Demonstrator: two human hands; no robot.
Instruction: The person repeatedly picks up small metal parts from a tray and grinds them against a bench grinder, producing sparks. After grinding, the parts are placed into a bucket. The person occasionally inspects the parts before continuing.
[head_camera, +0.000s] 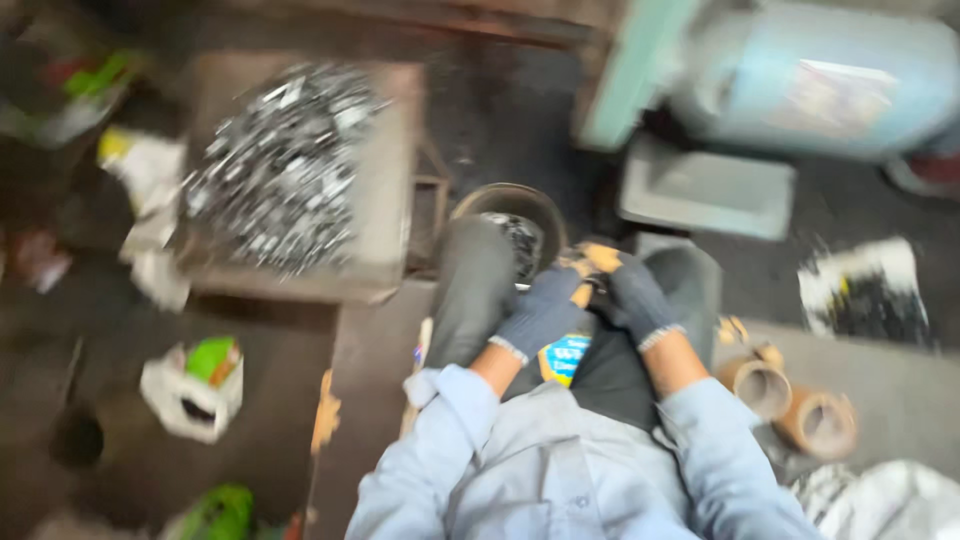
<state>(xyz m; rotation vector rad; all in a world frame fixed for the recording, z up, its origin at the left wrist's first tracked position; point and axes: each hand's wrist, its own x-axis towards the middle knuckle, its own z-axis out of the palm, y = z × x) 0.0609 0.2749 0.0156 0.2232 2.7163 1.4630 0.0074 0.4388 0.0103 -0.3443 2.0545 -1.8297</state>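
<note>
Dark, cluttered workshop floor, blurred view: seated person's gloved left hand (540, 312) and right hand (635, 295) meet over the lap, fingers curled around a small orange-tipped piece (590, 268), its axis unreadable, beside a round bowl (478, 202) of metal bits.

Shiny metal scraps (280, 165), knitted cloth gloves (540, 312), matt cardboard tubes (790, 400).

Everything's smeared by motion. The gloved hands (590, 300) meet over the lap, but whatever the fingers (600, 262) pinch is unreadable; the metal pile (280, 160) is just glinting blur.
</note>
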